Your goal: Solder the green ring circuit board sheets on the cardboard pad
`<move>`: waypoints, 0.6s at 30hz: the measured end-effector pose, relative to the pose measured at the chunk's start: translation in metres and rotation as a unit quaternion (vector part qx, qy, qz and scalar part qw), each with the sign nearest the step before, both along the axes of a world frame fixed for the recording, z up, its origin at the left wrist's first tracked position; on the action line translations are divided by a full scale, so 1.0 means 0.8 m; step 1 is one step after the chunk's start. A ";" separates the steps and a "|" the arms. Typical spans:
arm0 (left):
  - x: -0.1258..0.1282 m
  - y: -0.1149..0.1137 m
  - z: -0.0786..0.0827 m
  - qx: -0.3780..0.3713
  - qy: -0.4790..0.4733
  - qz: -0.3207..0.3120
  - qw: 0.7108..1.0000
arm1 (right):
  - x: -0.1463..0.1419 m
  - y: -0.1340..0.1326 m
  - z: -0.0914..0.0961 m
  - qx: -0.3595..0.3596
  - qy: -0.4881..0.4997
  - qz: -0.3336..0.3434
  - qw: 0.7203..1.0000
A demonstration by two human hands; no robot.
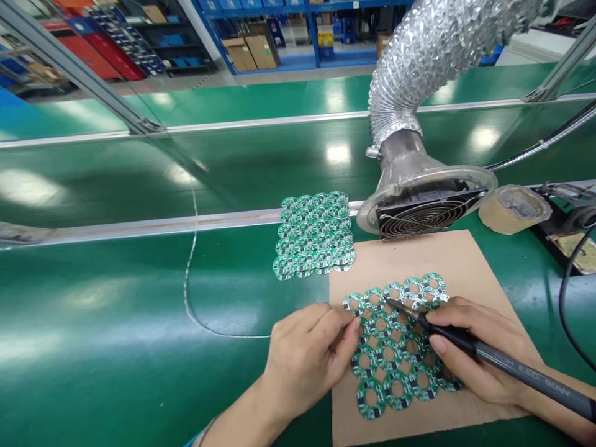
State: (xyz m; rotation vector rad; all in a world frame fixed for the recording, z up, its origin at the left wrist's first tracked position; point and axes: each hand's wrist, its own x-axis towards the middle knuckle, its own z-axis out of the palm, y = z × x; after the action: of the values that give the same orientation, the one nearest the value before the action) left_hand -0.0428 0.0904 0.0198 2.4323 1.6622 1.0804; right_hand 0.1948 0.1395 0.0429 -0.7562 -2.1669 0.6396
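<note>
A green panel of round ring-shaped circuit boards (395, 347) lies on a brown cardboard sheet (460, 261). My right hand (479, 354) is closed round a black soldering iron (493, 357), whose tip touches the panel's upper part. My left hand (311, 354) has its fingers pinched together at the panel's left edge, with a thin solder wire (189, 273) running off to the left from it. A second panel of circuit boards (314, 234) lies on the green table beyond the cardboard.
A fume extractor fan (426, 208) on a silver flexible duct (428, 68) hangs just behind the cardboard. A roll of tape (514, 210) and a soldering stand (575, 233) with cables sit at the right. A metal rail (139, 225) crosses the green bench (116, 323).
</note>
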 end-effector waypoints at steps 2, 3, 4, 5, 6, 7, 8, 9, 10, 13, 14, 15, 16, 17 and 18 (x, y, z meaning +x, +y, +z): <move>0.000 -0.002 0.000 0.002 -0.001 -0.002 1.000 | 0.002 -0.001 -0.002 -0.008 0.010 0.002 1.000; 0.001 -0.003 0.000 0.002 0.000 -0.003 1.000 | 0.003 -0.001 -0.002 -0.011 0.014 0.004 1.000; 0.001 -0.004 0.000 0.002 0.000 -0.003 1.000 | 0.004 -0.002 -0.003 -0.012 0.017 0.006 1.000; 0.001 -0.005 0.000 0.001 0.001 -0.004 1.000 | 0.004 -0.002 -0.003 -0.013 0.017 0.008 1.000; 0.001 -0.005 -0.001 0.000 0.002 -0.004 1.000 | 0.005 -0.002 -0.004 -0.013 0.017 0.009 1.000; 0.001 -0.005 -0.001 0.000 0.003 -0.003 1.000 | 0.005 -0.002 -0.004 -0.014 0.015 0.009 1.000; 0.001 -0.005 -0.002 0.001 0.003 -0.003 1.000 | 0.004 -0.002 -0.005 -0.014 0.016 0.010 1.000; 0.001 -0.005 -0.002 0.002 0.004 -0.003 1.000 | 0.004 -0.002 -0.005 -0.014 0.017 0.009 1.000; 0.001 -0.005 -0.003 0.003 0.006 -0.004 1.000 | 0.004 -0.002 -0.005 -0.013 0.019 0.010 1.000; 0.002 -0.003 -0.003 0.007 0.008 -0.007 1.000 | 0.003 -0.002 -0.005 -0.014 0.018 0.017 1.000; 0.002 -0.002 -0.003 0.008 0.009 -0.007 1.000 | 0.003 -0.001 -0.004 -0.015 0.017 0.018 1.000; 0.002 -0.002 -0.003 0.007 0.010 -0.007 1.000 | 0.003 -0.001 -0.004 -0.015 0.016 0.019 1.000; 0.003 -0.001 -0.004 0.006 0.012 -0.007 1.000 | 0.003 -0.001 -0.003 -0.015 0.014 0.019 1.000; 0.003 -0.001 -0.004 0.003 0.013 -0.007 1.000 | 0.003 -0.001 -0.003 -0.014 0.012 0.017 1.000; 0.003 -0.001 -0.004 0.001 0.012 -0.007 1.000 | 0.004 -0.001 -0.004 -0.014 0.010 0.016 1.000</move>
State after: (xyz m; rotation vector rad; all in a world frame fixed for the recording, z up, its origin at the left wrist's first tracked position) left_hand -0.0402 0.0898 0.0167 2.4637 1.6489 1.0548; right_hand 0.1979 0.1387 0.0398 -0.7284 -2.1588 0.6926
